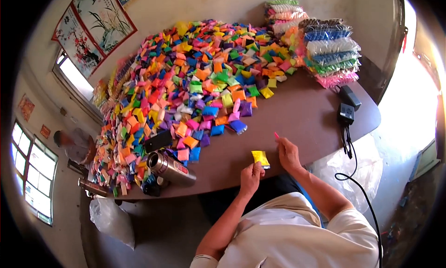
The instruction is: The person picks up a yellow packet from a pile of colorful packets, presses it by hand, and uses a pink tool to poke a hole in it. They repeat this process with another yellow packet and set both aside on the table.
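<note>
My left hand (251, 179), fingers closed, pinches a small yellow packet (259, 157) with a silvery lower edge. The packet is held up near the table's front edge. Just to its right, my right hand (289, 154) is closed around a thin pink stick-like piece (277, 135), whose tip pokes out at the top; the rest is hidden by the fingers. A large heap of colourful small packets (200, 82) covers the far and left part of the brown table (297, 105). A blue packet (238, 126) lies at the heap's near edge.
A steel thermos (171, 168) and a black phone (158, 141) lie at the heap's left front. Stacked bags of coloured packets (332, 52) stand at the back right. A black power adapter (346, 113) trails a cable. Another person (76, 145) sits at the far left.
</note>
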### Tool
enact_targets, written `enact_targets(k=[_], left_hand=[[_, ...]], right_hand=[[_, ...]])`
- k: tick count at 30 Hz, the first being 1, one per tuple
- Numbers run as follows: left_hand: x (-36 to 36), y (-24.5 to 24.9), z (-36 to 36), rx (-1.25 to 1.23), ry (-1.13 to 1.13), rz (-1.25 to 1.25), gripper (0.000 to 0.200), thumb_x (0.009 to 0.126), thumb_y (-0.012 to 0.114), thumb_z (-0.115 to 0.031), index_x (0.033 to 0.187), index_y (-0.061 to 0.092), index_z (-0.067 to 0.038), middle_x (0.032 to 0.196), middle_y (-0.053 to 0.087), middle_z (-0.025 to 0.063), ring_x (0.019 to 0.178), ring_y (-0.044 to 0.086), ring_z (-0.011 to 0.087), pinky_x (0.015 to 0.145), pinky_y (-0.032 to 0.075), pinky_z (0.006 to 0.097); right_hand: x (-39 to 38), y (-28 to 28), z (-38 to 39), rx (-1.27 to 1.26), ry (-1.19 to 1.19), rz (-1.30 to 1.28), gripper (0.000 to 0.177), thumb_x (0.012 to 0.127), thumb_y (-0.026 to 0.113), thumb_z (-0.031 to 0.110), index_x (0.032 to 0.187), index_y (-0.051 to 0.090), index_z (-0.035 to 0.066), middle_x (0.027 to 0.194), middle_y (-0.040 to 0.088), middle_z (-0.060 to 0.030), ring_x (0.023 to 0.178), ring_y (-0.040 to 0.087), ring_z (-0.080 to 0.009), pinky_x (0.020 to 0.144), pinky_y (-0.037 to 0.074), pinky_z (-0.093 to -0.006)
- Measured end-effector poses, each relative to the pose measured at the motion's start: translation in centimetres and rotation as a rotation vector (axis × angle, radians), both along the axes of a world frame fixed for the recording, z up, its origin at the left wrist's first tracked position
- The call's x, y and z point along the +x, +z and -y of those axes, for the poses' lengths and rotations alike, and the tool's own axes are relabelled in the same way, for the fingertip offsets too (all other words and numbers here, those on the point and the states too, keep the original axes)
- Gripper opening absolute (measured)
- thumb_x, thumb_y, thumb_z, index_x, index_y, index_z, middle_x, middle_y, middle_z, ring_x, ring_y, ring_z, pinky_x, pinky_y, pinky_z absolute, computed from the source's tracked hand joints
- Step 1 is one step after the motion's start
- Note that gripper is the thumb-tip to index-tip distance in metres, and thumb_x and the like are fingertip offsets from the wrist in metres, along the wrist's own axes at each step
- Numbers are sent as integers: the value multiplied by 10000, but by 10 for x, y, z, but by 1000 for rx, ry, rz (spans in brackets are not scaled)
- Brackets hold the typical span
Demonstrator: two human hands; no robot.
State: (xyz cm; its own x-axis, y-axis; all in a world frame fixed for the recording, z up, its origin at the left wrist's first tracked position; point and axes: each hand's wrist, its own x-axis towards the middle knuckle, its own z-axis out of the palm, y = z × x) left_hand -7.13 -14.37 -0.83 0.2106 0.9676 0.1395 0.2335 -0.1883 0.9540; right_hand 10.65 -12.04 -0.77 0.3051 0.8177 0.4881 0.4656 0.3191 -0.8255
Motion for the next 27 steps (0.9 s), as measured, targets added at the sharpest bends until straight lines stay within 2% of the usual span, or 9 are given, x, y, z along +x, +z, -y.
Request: enact_targets(k=[3,10,12,20,22,25,27], left_hand=[[-1,-9,-1,-29,13,90,444,984,498,-358,750,597,6,654,617,55,607,603,110,594,508,262],[-8,-11,4,5,-18,114,423,988,494,-347,786,606,8,690,632,67,663,623,120,634,515,264],[-7,-10,4,-47,-44,150,420,990,486,-353,802,611,1,713,632,61,681,621,117,654,521,258],[-8,-2,-4,-158,-81,100,470,992,433,-437,817,606,-37,734,620,39,674,594,101,644,499,246],[-12,-7,-10,-271,-117,168,477,993,422,-452,816,598,-46,770,617,41,718,585,104,681,493,253],[-15,-7,-14,-306,-183,237,484,992,417,-465,828,590,-43,770,600,36,729,580,105,693,492,253],[-12,0,-13,-277,-164,196,482,993,417,-463,829,589,-43,765,594,35,726,578,102,693,491,250]], right_hand=[[-3,1,1,-22,-15,-17,140,867,502,16,907,635,17,785,635,-185,730,638,-341,638,498,-373],[-4,5,2,8,23,-36,121,863,525,44,909,628,1,792,634,-190,735,632,-347,642,498,-372],[-3,16,7,-110,27,-22,127,877,544,85,916,626,-4,781,624,-186,720,625,-351,644,500,-367],[-15,14,12,-52,79,103,246,862,600,248,901,636,7,789,620,-182,746,621,-355,685,498,-415],[-18,16,9,-166,20,125,254,846,613,256,896,646,9,774,622,-171,741,625,-348,702,497,-419],[-21,30,9,-275,41,206,257,837,621,249,908,654,5,778,634,-169,707,629,-338,683,501,-409],[-15,23,4,-286,112,128,256,833,626,246,910,658,4,775,635,-165,680,628,-309,663,501,-393]])
